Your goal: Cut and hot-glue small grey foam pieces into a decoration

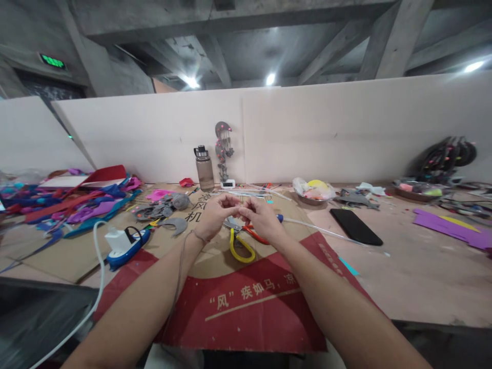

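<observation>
My left hand (pixel 215 215) and my right hand (pixel 261 218) meet fingertip to fingertip above a sheet of cardboard (pixel 246 302) printed red and white. Both hands are pinched shut on something too small to make out. Just below and behind them lie scissors with a yellow handle (pixel 241 248) and an orange-handled tool (pixel 255 234). A thin white stick (pixel 326 231) runs off to the right of my right hand.
A blue and white glue gun (pixel 125 246) with a white cord lies left. Grey felt cut-outs (pixel 161 211), coloured felt scraps (pixel 69 205), a water bottle (pixel 204 168), a black phone (pixel 355 226), purple sheets (pixel 449 225) and a white partition wall (pixel 307 133) surround the table.
</observation>
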The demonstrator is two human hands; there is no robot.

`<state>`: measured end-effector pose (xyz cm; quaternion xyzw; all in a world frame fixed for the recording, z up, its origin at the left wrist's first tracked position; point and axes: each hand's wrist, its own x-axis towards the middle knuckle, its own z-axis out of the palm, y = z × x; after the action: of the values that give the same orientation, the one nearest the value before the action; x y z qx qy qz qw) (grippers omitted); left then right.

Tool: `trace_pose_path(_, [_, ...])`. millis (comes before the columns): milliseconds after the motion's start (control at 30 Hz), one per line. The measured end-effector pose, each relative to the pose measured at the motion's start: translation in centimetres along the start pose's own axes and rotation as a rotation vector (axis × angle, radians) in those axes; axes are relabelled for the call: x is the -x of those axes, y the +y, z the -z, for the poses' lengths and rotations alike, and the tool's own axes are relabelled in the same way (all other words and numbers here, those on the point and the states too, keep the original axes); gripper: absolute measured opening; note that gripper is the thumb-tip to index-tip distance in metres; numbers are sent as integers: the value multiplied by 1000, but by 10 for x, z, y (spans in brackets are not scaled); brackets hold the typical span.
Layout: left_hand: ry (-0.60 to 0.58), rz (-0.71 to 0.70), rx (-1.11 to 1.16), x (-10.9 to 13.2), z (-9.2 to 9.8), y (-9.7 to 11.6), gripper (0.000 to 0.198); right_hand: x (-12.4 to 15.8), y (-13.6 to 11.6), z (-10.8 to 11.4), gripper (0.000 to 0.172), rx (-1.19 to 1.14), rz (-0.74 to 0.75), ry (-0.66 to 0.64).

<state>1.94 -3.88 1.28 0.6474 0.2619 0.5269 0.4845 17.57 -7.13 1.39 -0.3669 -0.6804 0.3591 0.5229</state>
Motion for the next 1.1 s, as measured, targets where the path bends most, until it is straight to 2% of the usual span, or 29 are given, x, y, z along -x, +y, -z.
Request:
trace_pose_path(167, [-43, 135, 346, 0, -5, 3, 30, 0, -4, -3, 15, -173, 83, -5])
trace_pose_path(333, [-13, 128, 403, -3, 0, 5, 28, 2, -10, -6, 15, -254, 69, 14])
trace_pose_path(567, [20, 49, 252, -3, -1, 3, 27, 3, -9, -11, 12, -202, 89, 80])
trace_pose_path(833, [15, -26, 93, -4, 0, 4, 26, 1, -9, -8, 16, -261, 2, 108])
trace_pose_path(967, [8, -98, -142, -1, 0, 8, 26, 1, -7, -6, 15, -151, -11, 118])
trace_pose_path(1100, [23, -106, -269, 0, 2, 11, 26, 4, -4, -7, 17, 100, 66, 126])
